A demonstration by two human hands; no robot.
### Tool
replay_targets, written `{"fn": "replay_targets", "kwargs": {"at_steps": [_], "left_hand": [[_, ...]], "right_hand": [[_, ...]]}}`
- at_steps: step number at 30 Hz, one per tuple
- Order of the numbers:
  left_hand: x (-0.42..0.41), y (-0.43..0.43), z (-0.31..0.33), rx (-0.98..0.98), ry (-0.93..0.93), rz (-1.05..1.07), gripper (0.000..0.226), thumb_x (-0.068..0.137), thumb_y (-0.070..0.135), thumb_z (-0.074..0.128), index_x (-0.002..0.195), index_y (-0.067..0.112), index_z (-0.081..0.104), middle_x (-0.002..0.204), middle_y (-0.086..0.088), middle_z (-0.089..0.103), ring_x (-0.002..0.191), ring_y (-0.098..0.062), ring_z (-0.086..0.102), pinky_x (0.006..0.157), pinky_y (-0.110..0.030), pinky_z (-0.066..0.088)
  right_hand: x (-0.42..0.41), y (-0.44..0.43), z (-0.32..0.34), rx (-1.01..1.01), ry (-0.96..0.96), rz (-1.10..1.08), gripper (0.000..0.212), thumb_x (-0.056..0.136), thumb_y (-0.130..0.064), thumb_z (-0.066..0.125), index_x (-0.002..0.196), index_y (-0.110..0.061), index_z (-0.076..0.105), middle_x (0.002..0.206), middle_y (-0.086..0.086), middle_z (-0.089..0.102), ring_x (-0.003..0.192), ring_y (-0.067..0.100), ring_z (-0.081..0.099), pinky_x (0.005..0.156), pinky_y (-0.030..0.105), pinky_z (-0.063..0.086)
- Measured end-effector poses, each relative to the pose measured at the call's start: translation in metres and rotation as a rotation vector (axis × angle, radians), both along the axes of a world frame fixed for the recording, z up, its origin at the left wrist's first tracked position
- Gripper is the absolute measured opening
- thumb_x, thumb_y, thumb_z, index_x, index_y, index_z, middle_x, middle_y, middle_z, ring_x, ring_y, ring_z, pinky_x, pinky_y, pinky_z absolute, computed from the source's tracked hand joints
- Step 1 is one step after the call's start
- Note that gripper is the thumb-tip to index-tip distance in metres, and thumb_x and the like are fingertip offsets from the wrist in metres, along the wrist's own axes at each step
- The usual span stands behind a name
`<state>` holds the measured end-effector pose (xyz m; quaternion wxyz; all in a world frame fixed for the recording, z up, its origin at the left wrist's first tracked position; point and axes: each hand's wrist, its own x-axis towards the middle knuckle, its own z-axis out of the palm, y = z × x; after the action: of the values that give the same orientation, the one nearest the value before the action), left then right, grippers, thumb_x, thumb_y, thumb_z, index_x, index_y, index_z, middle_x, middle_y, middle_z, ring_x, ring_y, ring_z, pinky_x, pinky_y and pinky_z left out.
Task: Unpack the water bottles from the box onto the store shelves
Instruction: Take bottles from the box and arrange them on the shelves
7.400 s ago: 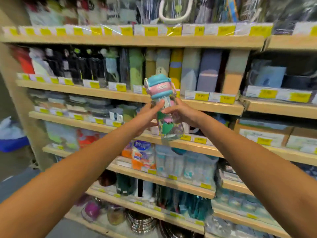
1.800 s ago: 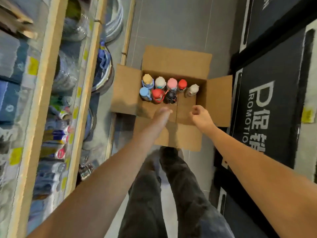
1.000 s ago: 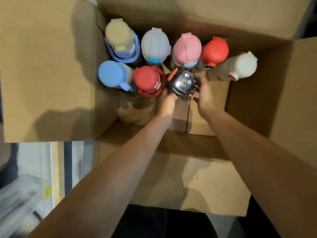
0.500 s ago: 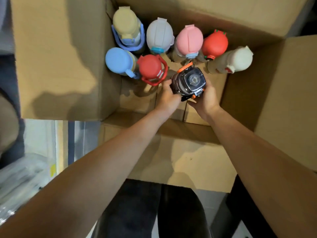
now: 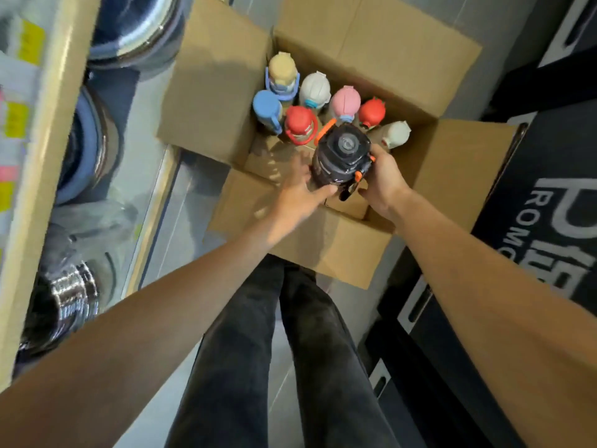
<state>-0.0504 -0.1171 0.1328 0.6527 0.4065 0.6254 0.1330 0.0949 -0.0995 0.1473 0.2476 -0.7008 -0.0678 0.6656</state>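
You are working beside the store shelves [image 5: 48, 163] on your left, whose levels showing here are carrying metal pots [image 5: 61, 305]. At your feet the cardboard box [image 5: 371, 37] is standing with its flaps folded out. This looks like the take-out step: you are lifting the black bottle [image 5: 342, 155] with orange trim, and it is hanging roughly upright over the near-right part of the box, apparently above the other lids. Your left hand [image 5: 300, 194] is curling its fingers round the bottle's left side and your right hand [image 5: 384, 182] is wrapping the right side by the orange clip, so both are gripping it. The next move is probably calling for a turn left to a free spot on a shelf, likely a level out of view. Counting: one box, two hands and eight bottles, one held and seven standing inside. Five are lining the far wall: yellow lid [image 5: 282, 67], pale grey lid [image 5: 315, 87], pink lid [image 5: 346, 100], round red lid [image 5: 371, 111], and a tilting cream lid [image 5: 395, 134] at the right end. Two are standing in front by the left wall: blue lid [image 5: 266, 106] and red handled lid [image 5: 298, 122].
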Motion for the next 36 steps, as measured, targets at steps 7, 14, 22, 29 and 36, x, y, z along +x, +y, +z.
{"fn": "replay_targets", "kwargs": {"at_steps": [7,14,22,29,36], "left_hand": [[-0.060,-0.044,0.108,-0.025,-0.067,0.201,0.057,0.084,0.035,0.067,0.132,0.011,0.047,0.124,-0.006,0.062,0.108,-0.016,0.060,0.078,-0.012,0.047],[-0.146,-0.119,0.182,0.021,-0.100,0.372,0.019,0.093,0.021,0.058,0.108,0.009,0.062,0.098,0.001,0.067,0.071,0.009,0.064,0.059,-0.010,0.047],[-0.263,-0.263,0.264,-0.019,-0.169,0.491,0.016,0.094,0.002,0.053,0.107,0.007,0.060,0.089,0.005,0.067,0.068,0.007,0.066,0.058,-0.010,0.051],[-0.351,-0.409,0.315,0.010,0.010,0.702,0.013,0.093,0.004,0.047,0.094,0.017,0.051,0.104,-0.006,0.057,0.103,-0.017,0.053,0.086,-0.033,0.046],[-0.428,-0.564,0.397,0.168,-0.024,0.936,0.034,0.095,0.047,0.046,0.122,0.027,0.049,0.125,0.002,0.058,0.116,-0.018,0.055,0.099,-0.038,0.044]], "right_hand": [[-0.056,-0.022,0.108,0.173,0.108,0.266,0.036,0.102,-0.040,0.031,0.105,-0.023,0.063,0.096,-0.007,0.071,0.090,0.010,0.069,0.076,0.025,0.055],[-0.145,-0.088,0.170,0.143,0.197,0.607,0.060,0.095,-0.063,0.026,0.132,-0.025,0.054,0.130,0.006,0.061,0.119,0.025,0.058,0.103,0.046,0.045],[-0.262,-0.187,0.226,0.213,0.279,1.098,0.031,0.098,-0.027,0.049,0.127,-0.016,0.055,0.112,0.001,0.068,0.094,0.012,0.068,0.075,0.020,0.055],[-0.372,-0.298,0.273,0.287,0.198,1.382,0.029,0.085,-0.033,0.068,0.112,-0.028,0.060,0.108,0.002,0.070,0.108,0.026,0.062,0.098,0.049,0.047],[-0.482,-0.422,0.364,0.389,0.302,1.703,0.021,0.082,-0.032,0.071,0.101,-0.027,0.063,0.096,-0.002,0.071,0.085,0.014,0.065,0.078,0.033,0.055]]}}
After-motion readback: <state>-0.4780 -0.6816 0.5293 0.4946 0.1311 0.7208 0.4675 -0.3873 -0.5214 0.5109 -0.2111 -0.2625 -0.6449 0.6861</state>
